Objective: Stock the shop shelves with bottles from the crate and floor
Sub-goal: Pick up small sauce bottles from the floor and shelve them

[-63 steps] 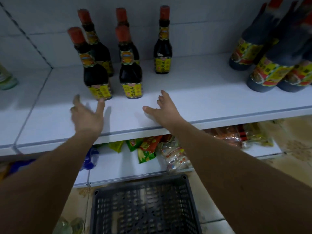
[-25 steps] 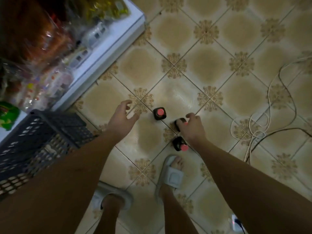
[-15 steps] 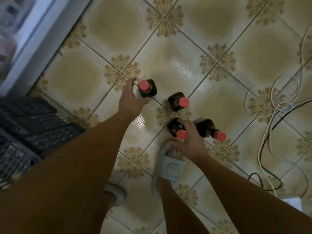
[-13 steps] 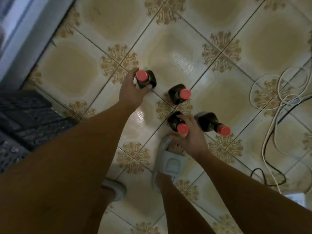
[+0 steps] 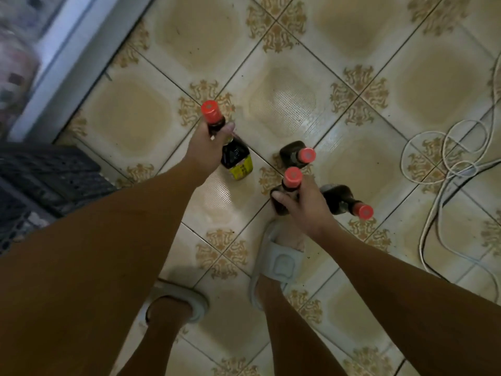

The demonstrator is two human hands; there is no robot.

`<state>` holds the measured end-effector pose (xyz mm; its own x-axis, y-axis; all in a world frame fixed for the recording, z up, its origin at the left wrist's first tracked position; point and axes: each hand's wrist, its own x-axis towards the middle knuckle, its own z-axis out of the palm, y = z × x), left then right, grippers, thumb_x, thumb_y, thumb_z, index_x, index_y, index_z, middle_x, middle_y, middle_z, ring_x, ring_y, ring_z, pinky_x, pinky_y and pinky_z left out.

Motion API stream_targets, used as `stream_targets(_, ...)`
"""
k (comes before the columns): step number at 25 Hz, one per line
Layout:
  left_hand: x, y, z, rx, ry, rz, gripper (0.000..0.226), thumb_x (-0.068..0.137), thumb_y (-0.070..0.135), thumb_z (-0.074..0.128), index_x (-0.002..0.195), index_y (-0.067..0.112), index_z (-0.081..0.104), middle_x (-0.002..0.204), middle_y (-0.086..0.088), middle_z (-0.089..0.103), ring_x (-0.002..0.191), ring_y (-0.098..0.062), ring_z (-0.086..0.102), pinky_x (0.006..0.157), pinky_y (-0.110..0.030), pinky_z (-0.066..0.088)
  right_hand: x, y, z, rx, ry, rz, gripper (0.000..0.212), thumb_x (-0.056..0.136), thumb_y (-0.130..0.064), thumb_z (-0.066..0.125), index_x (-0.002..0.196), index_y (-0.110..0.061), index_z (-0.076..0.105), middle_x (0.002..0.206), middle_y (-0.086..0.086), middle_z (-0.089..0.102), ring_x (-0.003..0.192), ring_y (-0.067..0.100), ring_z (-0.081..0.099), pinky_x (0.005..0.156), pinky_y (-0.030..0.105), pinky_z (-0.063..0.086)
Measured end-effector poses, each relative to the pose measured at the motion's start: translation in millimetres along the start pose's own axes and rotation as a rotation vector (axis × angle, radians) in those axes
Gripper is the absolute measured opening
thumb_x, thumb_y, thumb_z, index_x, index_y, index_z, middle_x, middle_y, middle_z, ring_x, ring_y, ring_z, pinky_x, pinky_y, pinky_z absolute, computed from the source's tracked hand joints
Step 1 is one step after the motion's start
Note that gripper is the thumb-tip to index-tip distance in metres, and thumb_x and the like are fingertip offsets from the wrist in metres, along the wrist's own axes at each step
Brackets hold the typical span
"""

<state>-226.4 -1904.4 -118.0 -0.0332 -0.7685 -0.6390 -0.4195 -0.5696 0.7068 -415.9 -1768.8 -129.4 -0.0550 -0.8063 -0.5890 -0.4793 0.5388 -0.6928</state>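
Note:
Several dark sauce bottles with red caps are on the tiled floor below me. My left hand grips the neck of one bottle with a yellow label, lifted and tilted off the floor. My right hand grips the neck of a second bottle; its base is hidden by my fingers. A third bottle stands just beyond it, and a fourth bottle stands to the right of my right hand. The black crate sits at the left edge.
The white base of the shelf unit runs along the upper left. Loose white and black cables coil on the tiles at the right. My feet in grey slippers stand right below the bottles.
I turned from the shelf down to the floor. Both hands closed round bottle necks, and the left bottle has risen off the tiles and tilted.

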Motion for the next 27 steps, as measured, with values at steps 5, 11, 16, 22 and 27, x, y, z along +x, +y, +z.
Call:
stream_targets(5,-27,30,-68,-0.136,-0.003,-0.029,0.023,0.101,0.040,0.045,0.117,0.023,0.047,0.119,-0.005,0.060,0.104,-0.011,0.058,0.084,-0.033,0.044,-7,-84,-2,0.078,-0.032,0.027,0.039,0.097,-0.047,0.054,0.125,-0.020,0.047,0.107,0.000,0.063,0.104,0.021,0.059,0.089,0.036,0.042)
stream_targets(11,-56,69,-157,-0.243,0.100,-0.021,0.036,0.100,0.049,0.040,0.125,0.023,0.042,0.107,-0.006,0.066,0.098,-0.019,0.065,0.089,-0.038,0.050,-11,-197,6,0.121,-0.098,-0.018,0.027,0.097,-0.048,0.053,0.110,-0.024,0.050,0.097,-0.004,0.063,0.093,0.015,0.060,0.081,0.033,0.044)
stream_targets(16,-89,86,-230,-0.255,0.141,0.018,0.042,0.100,0.051,0.040,0.126,0.018,0.046,0.098,-0.002,0.066,0.093,-0.019,0.065,0.092,-0.039,0.050,-17,-294,17,-0.061,-0.149,-0.166,0.028,0.096,-0.051,0.053,0.105,-0.024,0.052,0.095,-0.002,0.065,0.091,0.016,0.064,0.085,0.038,0.051)
stream_targets(22,-119,136,-351,-0.310,0.186,0.155,0.030,0.100,0.050,0.040,0.117,0.026,0.046,0.098,-0.001,0.067,0.092,-0.017,0.067,0.086,-0.038,0.052,-24,-425,33,-0.313,-0.155,-0.419,0.034,0.093,-0.057,0.053,0.092,-0.023,0.053,0.083,0.000,0.064,0.080,0.020,0.064,0.079,0.045,0.054)
stream_targets(27,-161,183,-458,-0.294,0.229,0.246,0.041,0.098,0.054,0.040,0.116,0.018,0.050,0.109,-0.002,0.067,0.102,-0.019,0.064,0.095,-0.040,0.048,-44,-544,60,-0.458,-0.132,-0.618,0.035,0.094,-0.057,0.051,0.090,-0.022,0.052,0.080,0.001,0.063,0.078,0.022,0.063,0.073,0.041,0.051)
